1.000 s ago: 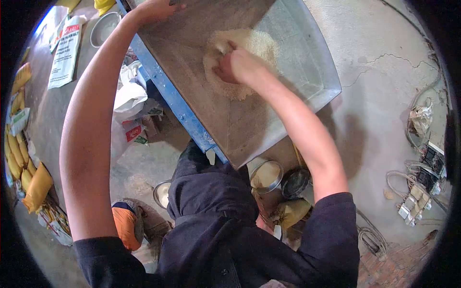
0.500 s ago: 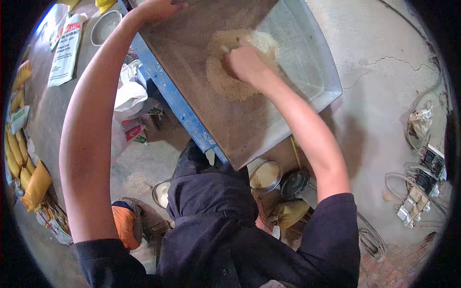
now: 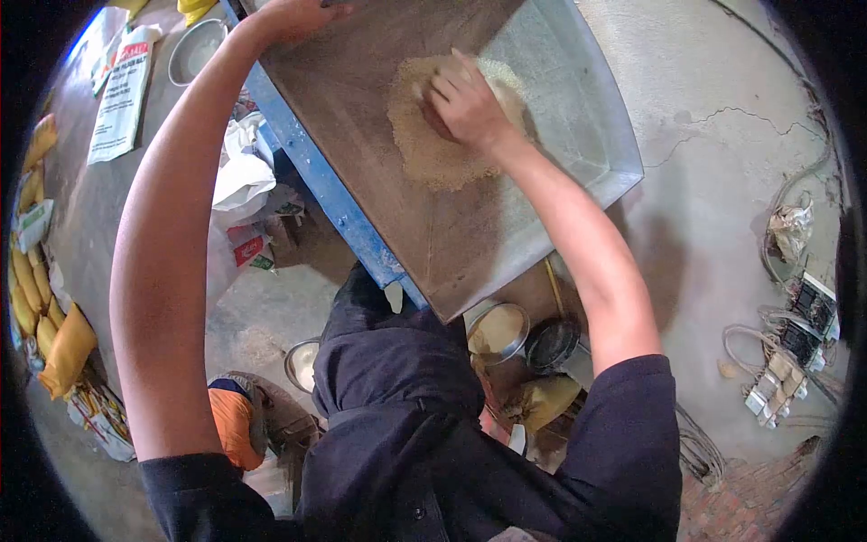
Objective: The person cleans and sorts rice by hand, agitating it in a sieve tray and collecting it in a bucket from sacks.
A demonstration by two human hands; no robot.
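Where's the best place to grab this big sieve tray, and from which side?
Probably its blue side rail, from the outer left: a straight, raised, bare edge. The left hand holds the sieve tray at the far end; the flat mesh under the grain pile offers no hold.

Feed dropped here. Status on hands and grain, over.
Left hand on tray rim. Right hand flat on grain pile, mid-tray. Bowls below tray, not in the way.

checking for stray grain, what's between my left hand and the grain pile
Only bare brown tray floor lies between the left hand at the rim and the grain pile, as the head view shows.
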